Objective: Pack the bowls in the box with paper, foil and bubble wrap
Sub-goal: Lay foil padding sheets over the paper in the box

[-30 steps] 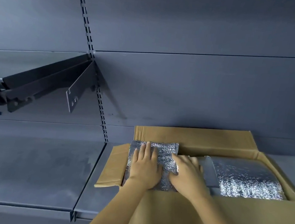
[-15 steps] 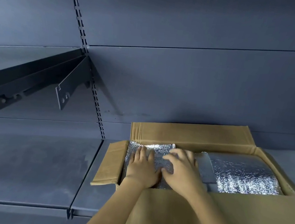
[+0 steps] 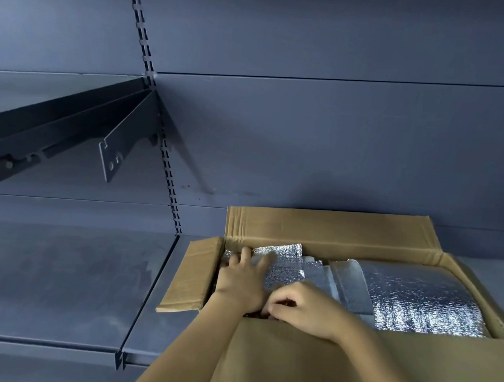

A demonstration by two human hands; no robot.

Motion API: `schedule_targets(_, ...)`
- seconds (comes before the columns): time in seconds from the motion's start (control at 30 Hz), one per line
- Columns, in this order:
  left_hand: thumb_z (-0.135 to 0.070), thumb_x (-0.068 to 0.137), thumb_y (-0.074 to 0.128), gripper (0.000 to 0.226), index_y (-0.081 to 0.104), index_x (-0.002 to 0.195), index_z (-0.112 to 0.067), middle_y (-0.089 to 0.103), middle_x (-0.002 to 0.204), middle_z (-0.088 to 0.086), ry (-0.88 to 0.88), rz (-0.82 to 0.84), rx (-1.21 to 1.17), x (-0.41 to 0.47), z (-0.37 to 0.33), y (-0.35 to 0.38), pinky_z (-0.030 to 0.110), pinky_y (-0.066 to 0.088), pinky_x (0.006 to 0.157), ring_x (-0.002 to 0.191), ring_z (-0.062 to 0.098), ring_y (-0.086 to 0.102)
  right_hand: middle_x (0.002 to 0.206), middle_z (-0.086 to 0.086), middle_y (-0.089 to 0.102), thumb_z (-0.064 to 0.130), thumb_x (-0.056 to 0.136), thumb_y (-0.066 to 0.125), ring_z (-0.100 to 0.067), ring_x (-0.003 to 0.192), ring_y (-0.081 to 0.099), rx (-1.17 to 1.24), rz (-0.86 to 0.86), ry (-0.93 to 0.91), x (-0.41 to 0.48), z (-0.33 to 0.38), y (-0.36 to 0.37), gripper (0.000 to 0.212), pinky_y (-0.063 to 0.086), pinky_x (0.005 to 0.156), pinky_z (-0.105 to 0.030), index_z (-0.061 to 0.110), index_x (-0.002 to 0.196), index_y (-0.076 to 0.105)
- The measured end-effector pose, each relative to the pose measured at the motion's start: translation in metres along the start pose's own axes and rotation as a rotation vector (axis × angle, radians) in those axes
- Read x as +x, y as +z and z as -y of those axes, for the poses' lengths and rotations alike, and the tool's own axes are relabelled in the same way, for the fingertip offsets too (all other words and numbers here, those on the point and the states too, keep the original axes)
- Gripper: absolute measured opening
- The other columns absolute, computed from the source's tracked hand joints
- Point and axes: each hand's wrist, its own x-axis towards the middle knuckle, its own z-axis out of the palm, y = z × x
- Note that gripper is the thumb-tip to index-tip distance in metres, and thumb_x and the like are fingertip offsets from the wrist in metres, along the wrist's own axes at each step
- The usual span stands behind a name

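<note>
Clock set on the box, 12 = the back wall.

- Cardboard box [image 3: 432, 368] sat open on the grey shelf [image 3: 43, 276], at the shelf's right end, its 12 o'clock side against the back wall [image 3: 314, 135].
- Flaps: far flap [image 3: 335, 229] stood up against the wall, left flap [image 3: 192, 275] splayed out at 9 o'clock, near flap hung down over the shelf's front edge at 6 o'clock.
- Two foil wraps were inside. The small foil bundle [image 3: 286, 266] filled the 9 o'clock end. The large foil bundle [image 3: 418, 301], domed on top, took the middle through to 3 o'clock. They lay just beside each other, with a dull grey fold between them. Couldn't tell what was wrapped in either.
- Left hand [image 3: 241, 280]: fingers straight and spread, palm down, pressed flat on the small foil bundle, fingertips pointing to 12 o'clock. It gripped nothing.
- Right hand [image 3: 306, 310]: fingers curled down at the small bundle's 6 o'clock edge, just inside the near wall of the box. The fingertips were tucked under and out of sight, so I couldn't tell whether it pinched foil or only rested there.
- The hands were close together, the right's knuckles touching the heel of the left. Both forearms came in over the near flap from 6 o'clock.
- Off the box at 10 o'clock: a slotted upright rail [image 3: 143, 34] ran up the wall, with a dark metal shelf bracket [image 3: 61, 129] hooked to it and angled out to the left.
</note>
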Motion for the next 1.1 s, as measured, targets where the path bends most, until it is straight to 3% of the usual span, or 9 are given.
schedule_targets(0.1,-0.054,0.092,0.040,0.067,0.002,0.146,-0.047,0.025,0.144,0.013,0.024,-0.017,0.094,0.004,-0.001,0.001,0.043,0.037,0.096,0.124,0.035,0.035,0.088,0.015,0.070,0.033,0.085,0.054,-0.002,0.088,0.063,-0.032,0.025,0.002,0.003,-0.001,0.001,0.018,0.049,0.087,-0.033,0.031,0.089,0.071)
schedule_targets(0.2,-0.063,0.092,0.029,0.058,0.010,0.144,-0.049,0.032,0.139,0.011,-0.002,-0.030,0.124,0.013,-0.003,0.003,0.043,0.035,0.093,0.120,0.034,0.039,0.092,0.016,0.070,0.035,0.087,0.055,0.000,0.090,0.062,-0.024,0.042,-0.001,0.003,-0.002,0.002,0.017,0.048,0.089,-0.031,0.032,0.091,0.070)
schedule_targets(0.33,-0.053,0.093,0.036,0.046,0.040,0.135,-0.035,0.040,0.133,0.011,0.047,-0.154,0.217,0.022,-0.013,-0.007,0.044,0.030,0.097,0.122,0.032,0.036,0.100,0.016,0.071,0.049,0.082,0.051,-0.003,0.098,0.063,-0.011,0.060,-0.003,0.005,-0.003,0.002,0.025,0.048,0.095,-0.037,0.038,0.095,0.070)
schedule_targets(0.4,-0.046,0.095,0.036,0.044,0.043,0.136,-0.029,0.039,0.135,0.009,0.152,-0.201,0.239,0.026,-0.018,-0.008,0.042,0.030,0.098,0.125,0.029,0.033,0.098,0.016,0.071,0.058,0.073,0.047,-0.005,0.098,0.064,-0.002,0.067,0.000,0.005,-0.005,0.003,0.032,0.049,0.095,-0.040,0.044,0.091,0.069)
schedule_targets(0.57,-0.044,0.095,0.026,0.050,0.032,0.143,-0.037,0.041,0.140,0.002,0.181,-0.090,-0.036,0.037,-0.016,0.009,0.042,0.028,0.103,0.131,0.025,0.031,0.101,0.016,0.071,0.047,0.084,0.053,0.000,0.098,0.061,0.006,0.060,0.002,0.004,-0.006,0.003,0.026,0.049,0.094,-0.035,0.035,0.100,0.070)
schedule_targets(0.73,-0.035,0.094,0.037,0.046,0.038,0.140,-0.036,0.043,0.141,0.002,0.167,-0.045,-0.206,0.042,-0.013,0.009,0.041,0.021,0.106,0.132,0.022,0.032,0.097,0.010,0.072,0.047,0.085,0.052,-0.006,0.094,0.064,-0.012,0.065,0.017,0.004,-0.006,0.001,0.023,0.050,0.090,-0.038,0.034,0.092,0.070)
schedule_targets(0.87,-0.028,0.087,0.051,0.047,0.052,0.133,-0.022,0.054,0.135,0.002,0.244,-0.089,-0.470,0.034,-0.001,0.002,0.026,0.033,0.101,0.125,0.021,0.048,0.098,0.014,0.072,0.045,0.087,0.052,-0.001,0.092,0.062,-0.040,0.051,0.010,0.002,-0.006,0.002,0.022,0.049,0.087,-0.029,0.034,0.095,0.070)
schedule_targets(0.97,-0.009,0.085,0.057,0.041,0.059,0.126,-0.013,0.056,0.130,0.005,0.296,-0.127,-0.509,0.022,0.017,-0.010,0.009,0.029,0.091,0.121,0.019,0.050,0.105,0.016,0.070,0.042,0.090,0.052,0.003,0.094,0.060,-0.030,0.060,0.015,0.001,-0.004,0.001,0.024,0.047,0.087,-0.022,0.032,0.100,0.071)
schedule_targets(1.1,-0.008,0.074,0.069,0.074,0.041,0.140,-0.028,0.032,0.142,-0.007,0.330,0.224,-0.339,0.001,0.049,-0.026,0.016,0.029,0.101,0.133,0.010,0.032,0.106,0.018,0.069,0.042,0.089,0.052,0.003,0.098,0.060,-0.004,0.069,0.031,0.000,-0.002,0.000,0.023,0.047,0.094,-0.027,0.035,0.099,0.071)
